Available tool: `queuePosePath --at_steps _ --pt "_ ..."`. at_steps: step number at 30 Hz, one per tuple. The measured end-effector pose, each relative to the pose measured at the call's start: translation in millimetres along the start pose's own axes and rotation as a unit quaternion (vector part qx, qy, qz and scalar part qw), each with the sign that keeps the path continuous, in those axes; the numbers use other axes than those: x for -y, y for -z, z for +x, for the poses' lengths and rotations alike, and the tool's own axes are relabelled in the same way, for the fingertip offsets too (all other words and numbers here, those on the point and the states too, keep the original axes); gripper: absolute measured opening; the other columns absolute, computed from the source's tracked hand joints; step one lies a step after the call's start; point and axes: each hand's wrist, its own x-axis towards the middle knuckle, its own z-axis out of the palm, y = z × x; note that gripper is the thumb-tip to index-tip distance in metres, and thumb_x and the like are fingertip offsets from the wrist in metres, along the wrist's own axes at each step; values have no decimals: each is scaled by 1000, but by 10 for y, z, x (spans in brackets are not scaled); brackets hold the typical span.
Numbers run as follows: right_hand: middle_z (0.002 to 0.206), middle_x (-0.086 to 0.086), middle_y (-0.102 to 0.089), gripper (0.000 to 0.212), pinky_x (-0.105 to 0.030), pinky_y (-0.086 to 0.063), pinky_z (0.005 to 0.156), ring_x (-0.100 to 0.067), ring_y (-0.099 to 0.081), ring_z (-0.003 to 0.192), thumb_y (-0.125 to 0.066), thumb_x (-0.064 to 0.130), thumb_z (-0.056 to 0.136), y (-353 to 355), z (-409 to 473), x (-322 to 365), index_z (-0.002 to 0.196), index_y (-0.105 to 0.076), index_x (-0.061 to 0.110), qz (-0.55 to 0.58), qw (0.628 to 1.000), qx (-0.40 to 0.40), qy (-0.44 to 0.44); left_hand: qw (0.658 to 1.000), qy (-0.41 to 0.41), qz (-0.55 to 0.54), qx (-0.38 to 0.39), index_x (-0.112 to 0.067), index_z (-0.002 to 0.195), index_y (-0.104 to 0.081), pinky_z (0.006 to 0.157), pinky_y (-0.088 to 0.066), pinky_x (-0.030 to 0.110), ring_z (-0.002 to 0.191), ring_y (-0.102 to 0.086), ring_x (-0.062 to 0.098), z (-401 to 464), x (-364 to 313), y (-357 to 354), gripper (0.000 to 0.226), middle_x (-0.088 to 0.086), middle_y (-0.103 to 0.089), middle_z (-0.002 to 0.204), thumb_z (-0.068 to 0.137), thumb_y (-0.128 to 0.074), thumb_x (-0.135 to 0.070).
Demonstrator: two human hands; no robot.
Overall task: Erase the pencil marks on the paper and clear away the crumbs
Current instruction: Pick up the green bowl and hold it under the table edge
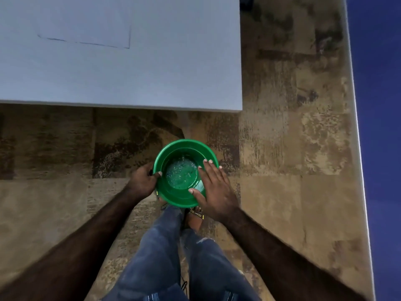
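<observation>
paper [86, 20] cut off top-left, bowl crumbs [181, 172] tiny (blurred)

Floor [282, 127]: worn, mottled brown and tan squares, lying beneath and all around the hands. White table [152, 79]: standing ahead of the hands, its near edge and right corner showing. Blue wall [377, 105]: running along far to the right, a pale strip edging its base. Light is falling dimly.

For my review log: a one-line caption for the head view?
Left hand grips green bowl of crumbs; right hand open over it.
</observation>
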Motion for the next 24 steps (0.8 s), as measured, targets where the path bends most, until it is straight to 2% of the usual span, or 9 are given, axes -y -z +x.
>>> queuePosePath --at_steps 3,5,11,13,15,16,17,20,24 --pt "178 -9 -13 82 -50 -5 134 -22 -5 165 -32 68 105 -136 -138 -163 167 -30 14 -3 1000 -8 -17 1000 16 -4 -15 -6 122 -72 89 -56 36 100 -71 31 65 89 -245 26 13 -75 110 101 -65 -19" --pt "178 -10 -13 82 -50 -6 134 -24 -6 165 -32 68 106 -243 -208 -255 166 -30 13 -4 1000 -12 -22 1000 15 -5 -23 -9 126 -70 93 -58 44 101 -71 31 130 169 -386 28 13 -75 113 100 -67 -20" --pt "177 -12 -15 81 -51 -5 134 -26 -8 165 -32 68 106 -579 -242 -468 165 -34 13 -12 999 -19 -32 998 -35 -33 -27 -21 140 -61 102 -55 51 112 -69 30 402 500 -772 48 6 -72 123 96 -68 -5" --pt "177 -12 -14 81 -50 -4 134 -26 -7 165 -32 68 106 -687 -204 -523 165 -33 13 -10 999 -22 -39 998 -51 -30 -23 -21 145 -55 103 -55 47 114 -68 29 450 505 -846 54 4 -70 125 96 -66 -1" --pt "177 -12 -15 81 -49 -3 134 -26 -7 165 -33 68 105 -799 -125 -583 166 -33 13 -11 998 -31 -46 998 -55 -28 -16 -15 148 -51 95 -57 29 114 -65 26 468 435 -903 55 5 -67 126 97 -61 3" --pt "177 -12 -14 81 -47 -1 134 -25 -6 165 -32 68 106 -858 -85 -610 166 -32 13 -15 998 -29 -49 998 -56 -17 -7 -13 149 -50 87 -55 17 112 -63 22 485 411 -931 55 4 -65 126 98 -59 5" --pt "178 -11 -13 81 -46 1 134 -25 -5 165 -31 68 106 -923 -29 -645 167 -30 14 -20 998 -28 -51 998 -64 -10 -6 -13 150 -48 84 -50 12 110 -61 20 553 427 -977 56 5 -64 125 98 -58 5" --pt "178 -10 -9 81 -47 0 134 -24 -1 165 -27 68 107 -1111 138 -766 168 -27 14 -28 998 -30 -55 997 -67 23 -13 -18 153 -45 93 -44 25 111 -61 18 805 527 -1105 61 0 -65 124 97 -61 0" --pt "179 -10 -7 82 -48 -1 134 -23 1 165 -25 68 107 -1471 469 -960 168 -25 14 -38 997 -35 -59 999 -41 31 -17 -18 147 -51 90 -42 26 110 -62 21 1275 706 -1329 53 3 -67 124 97 -59 -1"
